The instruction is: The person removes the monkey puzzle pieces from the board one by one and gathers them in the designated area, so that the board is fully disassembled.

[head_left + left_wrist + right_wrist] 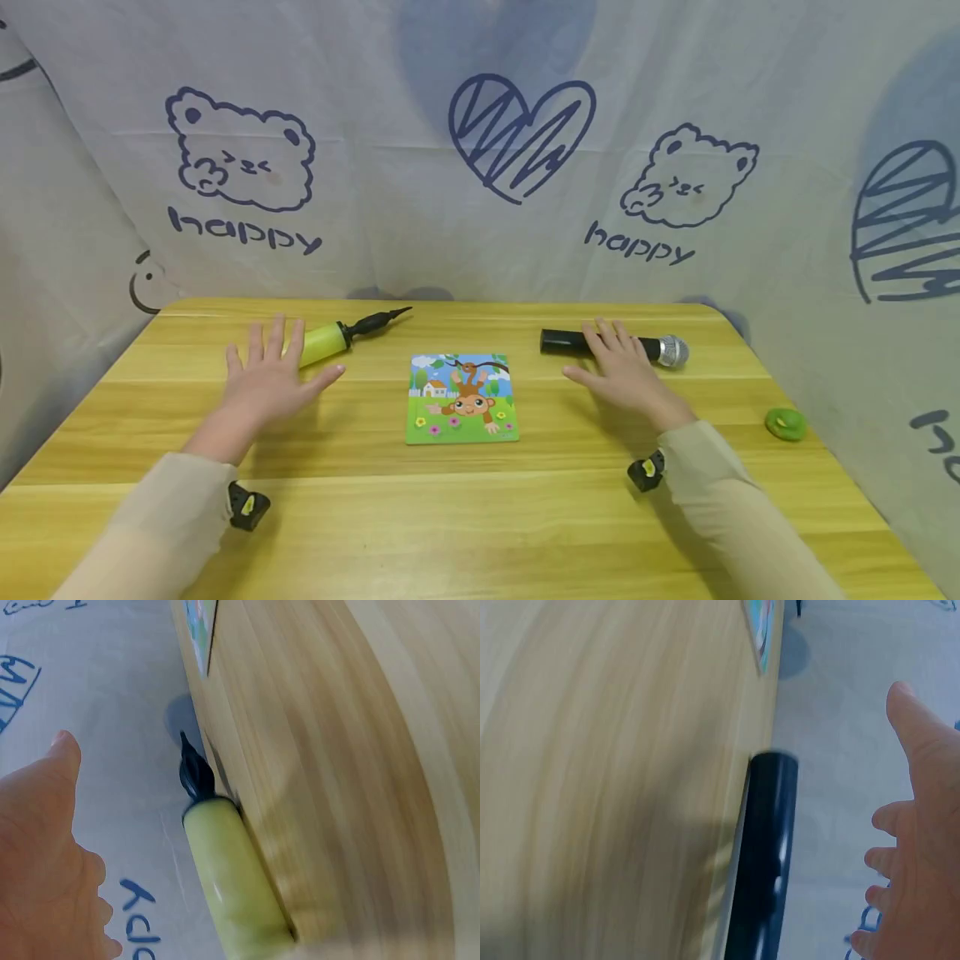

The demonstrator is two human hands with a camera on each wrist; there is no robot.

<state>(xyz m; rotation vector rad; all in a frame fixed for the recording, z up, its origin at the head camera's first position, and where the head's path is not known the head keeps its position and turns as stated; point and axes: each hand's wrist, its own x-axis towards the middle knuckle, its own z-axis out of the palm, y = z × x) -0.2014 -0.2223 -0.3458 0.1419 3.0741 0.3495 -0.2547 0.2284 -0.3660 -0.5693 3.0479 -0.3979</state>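
My left hand (267, 387) hovers over the table with its fingers spread, overlapping the near end of a yellow hand pump (322, 343) in the head view. The pump's black tapered nozzle (196, 772) points away from that hand in the left wrist view. On the other side, my right hand (624, 373) is held above a black microphone (564, 342) with a silver mesh head, fingers spread and holding nothing. The right wrist view shows the microphone's dark handle (763, 855) lying on the table, apart from the hand. Between the hands lies a square monkey picture board (462, 400).
A small green coiled object (786, 423) sits near the right edge of the wooden table (420, 525). Behind the table hangs a white cloth (390, 200) printed with bears, hearts and the word happy. Each wrist carries a small black camera (249, 506).
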